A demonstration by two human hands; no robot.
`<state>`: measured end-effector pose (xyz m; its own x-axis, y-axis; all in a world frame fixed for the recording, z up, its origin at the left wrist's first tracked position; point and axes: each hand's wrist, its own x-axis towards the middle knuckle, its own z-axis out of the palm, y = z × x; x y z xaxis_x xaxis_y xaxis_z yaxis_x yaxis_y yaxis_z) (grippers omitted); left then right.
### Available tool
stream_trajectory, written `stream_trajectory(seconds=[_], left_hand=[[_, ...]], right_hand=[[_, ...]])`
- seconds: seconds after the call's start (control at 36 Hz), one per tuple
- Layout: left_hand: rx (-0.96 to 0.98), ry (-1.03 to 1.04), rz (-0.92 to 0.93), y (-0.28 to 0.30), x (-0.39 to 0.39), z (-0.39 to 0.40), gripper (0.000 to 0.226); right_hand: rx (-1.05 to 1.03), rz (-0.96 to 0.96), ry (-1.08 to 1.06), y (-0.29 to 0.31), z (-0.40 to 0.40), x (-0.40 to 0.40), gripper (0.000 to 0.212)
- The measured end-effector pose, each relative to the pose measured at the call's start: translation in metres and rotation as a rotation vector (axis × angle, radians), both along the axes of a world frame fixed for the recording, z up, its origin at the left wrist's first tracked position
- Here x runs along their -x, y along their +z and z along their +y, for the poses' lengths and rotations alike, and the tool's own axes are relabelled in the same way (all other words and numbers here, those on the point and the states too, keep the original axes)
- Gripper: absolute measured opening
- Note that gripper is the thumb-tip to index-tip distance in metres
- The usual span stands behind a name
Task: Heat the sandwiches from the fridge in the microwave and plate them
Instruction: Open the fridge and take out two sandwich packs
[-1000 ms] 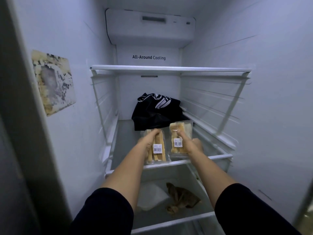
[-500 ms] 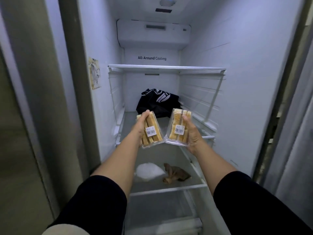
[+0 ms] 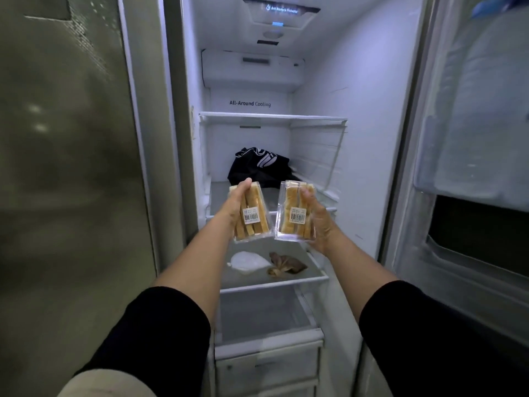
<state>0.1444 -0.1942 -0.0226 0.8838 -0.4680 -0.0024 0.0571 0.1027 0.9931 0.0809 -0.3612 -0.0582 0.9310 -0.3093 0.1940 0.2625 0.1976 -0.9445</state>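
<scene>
Two packed sandwiches in clear plastic boxes with barcode labels are held up in front of the open fridge [image 3: 357, 138]. My left hand [image 3: 234, 204] grips the left sandwich pack [image 3: 253, 216] from its left side. My right hand [image 3: 322, 222] grips the right sandwich pack [image 3: 294, 213] from its right side and back. Both packs are off the shelf, in the air, almost touching each other. The microwave and the plate are not in view.
A black bag [image 3: 260, 167] lies at the back of the middle shelf [image 3: 329, 209]. On the shelf below lie a white pouch [image 3: 247, 262] and a brown crumpled bag [image 3: 286, 266]. The open fridge door [image 3: 472, 167] stands at the right, the closed left door [image 3: 65, 181] at the left.
Both hands have lifted the sandwich packs off the middle shelf and drawn them back out of the fridge. I have stepped back, so more of the fridge and its doors shows.
</scene>
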Motion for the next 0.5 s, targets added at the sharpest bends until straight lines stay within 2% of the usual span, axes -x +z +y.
stream_trajectory(seconds=[0.08,0.19,0.5], left_hand=[[-0.004,-0.03,-0.014,0.003,0.03,0.014,0.042],[-0.079,-0.104,0.033,-0.001,0.071,0.04,0.052],[-0.132,-0.217,0.065,0.0,0.173,0.084,0.054]], right_hand=[[-0.011,0.004,-0.065,-0.001,0.014,0.031,0.08],[-0.067,0.045,-0.108,-0.008,0.036,0.074,0.057],[-0.107,0.043,-0.109,-0.014,0.08,0.188,0.048]])
